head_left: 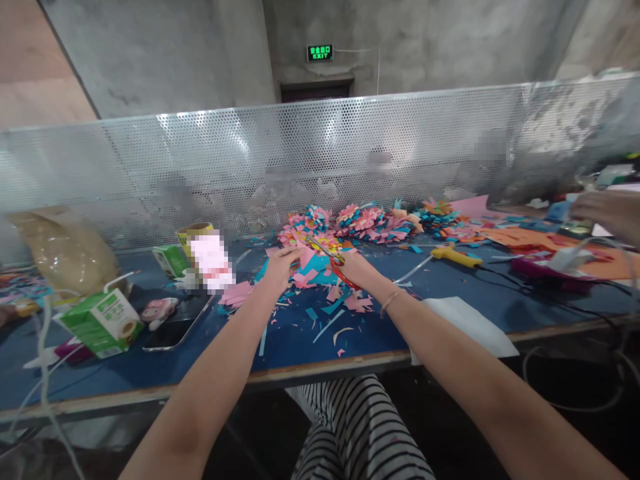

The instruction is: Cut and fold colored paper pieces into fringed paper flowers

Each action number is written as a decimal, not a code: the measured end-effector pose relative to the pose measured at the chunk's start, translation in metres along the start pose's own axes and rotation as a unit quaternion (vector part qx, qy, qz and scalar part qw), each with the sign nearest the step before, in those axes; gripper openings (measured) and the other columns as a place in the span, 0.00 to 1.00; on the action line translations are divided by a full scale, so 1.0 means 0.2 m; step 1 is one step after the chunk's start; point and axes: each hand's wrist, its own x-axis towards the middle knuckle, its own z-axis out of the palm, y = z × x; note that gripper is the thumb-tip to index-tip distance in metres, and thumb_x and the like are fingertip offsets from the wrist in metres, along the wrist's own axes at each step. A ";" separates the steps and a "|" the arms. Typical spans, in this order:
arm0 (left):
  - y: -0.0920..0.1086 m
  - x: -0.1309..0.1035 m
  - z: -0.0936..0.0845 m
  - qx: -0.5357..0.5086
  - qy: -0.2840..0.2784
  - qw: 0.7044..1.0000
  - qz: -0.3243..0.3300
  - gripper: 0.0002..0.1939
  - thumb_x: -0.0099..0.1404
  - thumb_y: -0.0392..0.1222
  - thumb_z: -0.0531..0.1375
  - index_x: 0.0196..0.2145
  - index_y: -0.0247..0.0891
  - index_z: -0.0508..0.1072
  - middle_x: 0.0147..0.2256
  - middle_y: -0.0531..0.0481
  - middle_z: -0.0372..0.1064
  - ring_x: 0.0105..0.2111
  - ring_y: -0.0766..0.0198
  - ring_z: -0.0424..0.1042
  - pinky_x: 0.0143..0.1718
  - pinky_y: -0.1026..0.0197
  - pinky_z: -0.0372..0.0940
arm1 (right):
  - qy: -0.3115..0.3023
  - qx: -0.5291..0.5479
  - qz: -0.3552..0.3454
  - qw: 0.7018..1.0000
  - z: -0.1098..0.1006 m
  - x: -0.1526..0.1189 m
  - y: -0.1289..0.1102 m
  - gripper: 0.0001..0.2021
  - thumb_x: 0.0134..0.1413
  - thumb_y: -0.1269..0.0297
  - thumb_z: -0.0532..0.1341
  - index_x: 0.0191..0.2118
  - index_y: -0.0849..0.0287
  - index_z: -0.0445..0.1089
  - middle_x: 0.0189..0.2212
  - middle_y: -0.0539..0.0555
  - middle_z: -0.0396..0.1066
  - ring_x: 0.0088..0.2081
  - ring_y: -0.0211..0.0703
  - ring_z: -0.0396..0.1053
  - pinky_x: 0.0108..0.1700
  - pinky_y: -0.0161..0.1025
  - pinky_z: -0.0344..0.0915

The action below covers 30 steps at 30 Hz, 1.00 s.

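My right hand [354,265] is closed round the red handles of a pair of scissors [341,272], whose blades point up and to the left over the paper. Between the fingers of my left hand [284,261] is a piece of pink paper [304,253], close to the scissor blades. Whether the blades touch it I cannot tell. Pink and blue paper scraps [303,279] lie beneath both hands. Just behind them sits a heap of pink, blue and yellow paper flowers [357,223].
A phone [170,335], a green drink carton [103,323] and a brown plastic bag [65,250] are at left. To the right lie a yellow-handled glue gun [456,257], orange paper sheets [530,239] and white paper [467,323]. Another person's hand [607,213] reaches in at far right. A perforated metal screen [320,147] stands behind.
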 end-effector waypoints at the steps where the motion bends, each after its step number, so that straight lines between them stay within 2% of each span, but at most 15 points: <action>1: 0.00 0.01 -0.01 0.000 0.009 1.000 0.003 0.12 0.36 0.40 0.67 0.22 0.33 0.72 0.19 0.53 0.65 0.19 0.72 0.62 0.22 0.66 0.57 | -0.003 -0.043 0.001 0.999 0.01 0.01 0.03 0.15 0.47 0.57 0.55 0.36 0.65 0.65 0.31 0.61 0.69 0.31 0.44 0.67 0.28 0.34 0.55; 2: 0.00 0.01 -0.01 -0.001 0.013 1.000 0.007 0.12 0.36 0.39 0.67 0.22 0.33 0.72 0.18 0.54 0.65 0.18 0.73 0.60 0.21 0.67 0.56 | -0.016 -0.085 0.006 0.996 0.02 0.01 0.05 0.16 0.47 0.57 0.55 0.37 0.65 0.65 0.33 0.62 0.69 0.33 0.45 0.67 0.29 0.34 0.56; 5: -0.01 0.03 -0.02 0.001 0.006 1.000 0.014 0.12 0.36 0.39 0.67 0.21 0.33 0.71 0.17 0.55 0.63 0.18 0.74 0.59 0.20 0.68 0.54 | -0.043 -0.118 0.005 0.992 0.03 0.01 0.11 0.14 0.45 0.60 0.56 0.34 0.66 0.68 0.33 0.64 0.70 0.37 0.50 0.67 0.35 0.38 0.59; 6: -0.02 0.03 -0.02 0.005 0.002 1.000 0.015 0.12 0.36 0.39 0.67 0.21 0.33 0.71 0.16 0.55 0.62 0.18 0.74 0.59 0.20 0.68 0.54 | -0.029 -0.123 -0.004 0.992 0.03 0.01 0.11 0.13 0.45 0.61 0.56 0.33 0.66 0.68 0.34 0.65 0.69 0.39 0.51 0.66 0.38 0.40 0.59; 8: -0.03 0.02 -0.01 0.023 -0.009 1.000 0.018 0.13 0.36 0.40 0.66 0.21 0.33 0.71 0.16 0.56 0.61 0.17 0.74 0.59 0.20 0.68 0.55 | 0.037 -0.110 -0.034 0.993 0.02 0.01 0.10 0.11 0.46 0.64 0.56 0.34 0.66 0.69 0.37 0.66 0.68 0.44 0.53 0.63 0.45 0.44 0.57; 10: -0.04 0.02 -0.01 0.045 -0.021 0.998 0.023 0.13 0.36 0.40 0.66 0.22 0.33 0.71 0.17 0.56 0.62 0.18 0.74 0.59 0.21 0.68 0.55 | 0.106 -0.029 -0.083 0.991 0.01 0.01 0.07 0.11 0.46 0.65 0.56 0.35 0.65 0.69 0.39 0.64 0.68 0.47 0.52 0.60 0.49 0.45 0.54; 11: -0.04 0.02 0.00 0.057 -0.025 0.998 0.027 0.14 0.36 0.40 0.66 0.23 0.33 0.71 0.17 0.56 0.62 0.18 0.74 0.59 0.21 0.67 0.56 | 0.109 0.040 -0.109 0.987 0.01 0.01 0.05 0.11 0.46 0.66 0.56 0.36 0.64 0.69 0.39 0.62 0.68 0.47 0.50 0.61 0.49 0.44 0.55; 15: -0.07 0.02 0.00 0.100 -0.030 0.993 0.046 0.14 0.37 0.40 0.66 0.24 0.33 0.69 0.18 0.55 0.64 0.18 0.73 0.61 0.22 0.66 0.57 | 0.046 0.298 -0.147 0.942 0.02 0.03 0.00 0.14 0.42 0.72 0.54 0.38 0.61 0.67 0.37 0.55 0.69 0.40 0.41 0.65 0.43 0.39 0.61; 18: -0.06 0.03 -0.01 0.126 -0.032 0.989 0.063 0.13 0.38 0.41 0.66 0.23 0.33 0.68 0.17 0.55 0.64 0.17 0.72 0.61 0.22 0.65 0.57 | 0.036 0.370 -0.138 0.918 0.04 0.04 0.00 0.15 0.37 0.75 0.52 0.34 0.61 0.67 0.32 0.52 0.69 0.35 0.38 0.66 0.38 0.37 0.62; 22: -0.06 0.03 -0.02 0.140 -0.042 0.986 0.076 0.13 0.39 0.42 0.66 0.23 0.33 0.69 0.19 0.53 0.65 0.18 0.72 0.62 0.21 0.65 0.58 | 0.099 0.328 -0.127 0.931 0.00 0.03 0.02 0.09 0.35 0.75 0.50 0.21 0.61 0.66 0.24 0.50 0.66 0.30 0.38 0.64 0.36 0.37 0.60; 24: -0.06 0.03 -0.02 0.143 -0.044 0.986 0.081 0.13 0.40 0.42 0.66 0.24 0.33 0.69 0.20 0.53 0.66 0.18 0.71 0.62 0.21 0.66 0.58 | 0.140 0.299 -0.125 0.936 -0.04 0.03 0.03 0.08 0.36 0.74 0.50 0.19 0.60 0.66 0.25 0.51 0.65 0.31 0.39 0.63 0.38 0.38 0.59; 27: -0.06 0.04 -0.02 0.140 -0.037 0.987 0.076 0.14 0.39 0.43 0.66 0.24 0.34 0.69 0.20 0.53 0.66 0.18 0.71 0.62 0.21 0.66 0.58 | 0.188 0.283 -0.102 0.935 -0.08 0.03 0.06 0.09 0.41 0.69 0.52 0.21 0.60 0.69 0.30 0.54 0.65 0.37 0.42 0.62 0.43 0.39 0.58; 30: -0.07 0.04 -0.03 0.126 -0.033 0.989 0.069 0.14 0.39 0.43 0.66 0.24 0.34 0.69 0.20 0.53 0.66 0.19 0.71 0.63 0.22 0.66 0.58 | 0.191 0.263 -0.028 0.945 -0.10 0.04 0.10 0.13 0.46 0.59 0.52 0.24 0.59 0.71 0.35 0.56 0.66 0.44 0.46 0.60 0.47 0.42 0.56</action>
